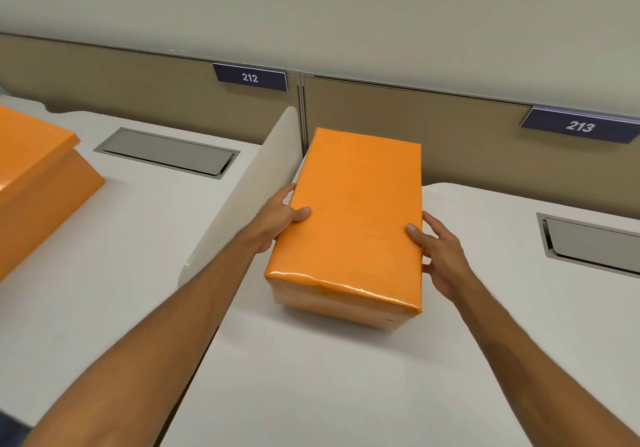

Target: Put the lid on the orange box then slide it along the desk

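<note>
1. The orange box point(349, 218) is seen with its lid point(360, 204) already seated on top; it is set lengthwise on the white desk point(346, 394), towards the back edge and close to the left edge of that surface.
2. The far end of the box is placed near the beige partition panel point(433, 135) at the back of the desk, though contact cannot be told.
3. The left long side of the box is gripped by the left hand point(280, 218): the thumb is laid on the lid's top and the fingers are wrapped down the side.
4. The right long side is clasped by the right hand point(440, 256), with the thumb pressed on the lid's edge and the fingers spread along the side wall.
5. A white curved divider point(242, 190) is stood just beside the box, along the desk's left edge.
6. A second orange box point(38, 183) is seen on the neighbouring desk, at its left edge, well apart.
7. Grey cable hatches point(166, 152) are set into both desks near the back edge.
8. Dark number plates reading 212 point(250, 77) and 213 point(580, 126) are fixed to the partition tops.
</note>
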`<state>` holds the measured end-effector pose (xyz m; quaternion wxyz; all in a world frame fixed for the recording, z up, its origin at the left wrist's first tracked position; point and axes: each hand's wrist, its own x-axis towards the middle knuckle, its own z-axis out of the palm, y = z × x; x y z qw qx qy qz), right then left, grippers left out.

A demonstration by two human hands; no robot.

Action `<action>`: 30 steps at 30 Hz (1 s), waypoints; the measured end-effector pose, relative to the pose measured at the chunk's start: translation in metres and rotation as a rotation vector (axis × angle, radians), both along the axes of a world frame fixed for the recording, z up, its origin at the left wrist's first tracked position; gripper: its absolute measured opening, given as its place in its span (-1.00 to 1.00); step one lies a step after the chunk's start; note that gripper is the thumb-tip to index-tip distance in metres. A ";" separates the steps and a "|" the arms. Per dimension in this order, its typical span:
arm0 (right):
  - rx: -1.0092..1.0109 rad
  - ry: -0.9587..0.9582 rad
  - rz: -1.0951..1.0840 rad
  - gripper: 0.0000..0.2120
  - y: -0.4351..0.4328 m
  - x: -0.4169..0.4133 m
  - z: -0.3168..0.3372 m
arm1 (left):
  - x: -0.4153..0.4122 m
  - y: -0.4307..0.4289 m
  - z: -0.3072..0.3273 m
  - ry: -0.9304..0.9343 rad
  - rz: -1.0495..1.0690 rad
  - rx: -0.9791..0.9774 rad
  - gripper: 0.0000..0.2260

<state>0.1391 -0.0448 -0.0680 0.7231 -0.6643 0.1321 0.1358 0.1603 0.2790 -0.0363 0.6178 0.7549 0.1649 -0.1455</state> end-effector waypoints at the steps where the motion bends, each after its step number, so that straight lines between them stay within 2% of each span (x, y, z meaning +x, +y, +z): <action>1: 0.000 0.006 -0.005 -0.30 0.004 0.005 -0.002 | 0.007 0.004 -0.002 0.006 -0.004 -0.006 -0.32; 7: -0.010 0.034 0.014 -0.28 0.021 0.023 -0.012 | 0.029 0.018 -0.012 0.022 -0.018 -0.008 -0.38; 19: -0.076 0.021 0.085 -0.27 0.034 0.036 -0.011 | 0.038 0.029 -0.018 0.063 -0.025 -0.013 -0.37; 22: -0.132 0.026 0.108 -0.22 0.032 0.034 -0.007 | 0.036 0.027 -0.015 0.027 -0.018 0.087 -0.38; 26: -0.288 0.018 0.098 -0.18 0.032 0.029 -0.001 | 0.026 0.018 -0.012 -0.084 -0.004 0.372 -0.41; 28: -0.330 -0.002 0.087 -0.21 0.032 0.024 0.004 | 0.018 0.012 -0.009 -0.138 -0.013 0.504 -0.39; 30: -0.373 -0.028 0.064 -0.27 0.028 0.020 0.007 | 0.012 0.005 -0.005 -0.173 -0.028 0.553 -0.35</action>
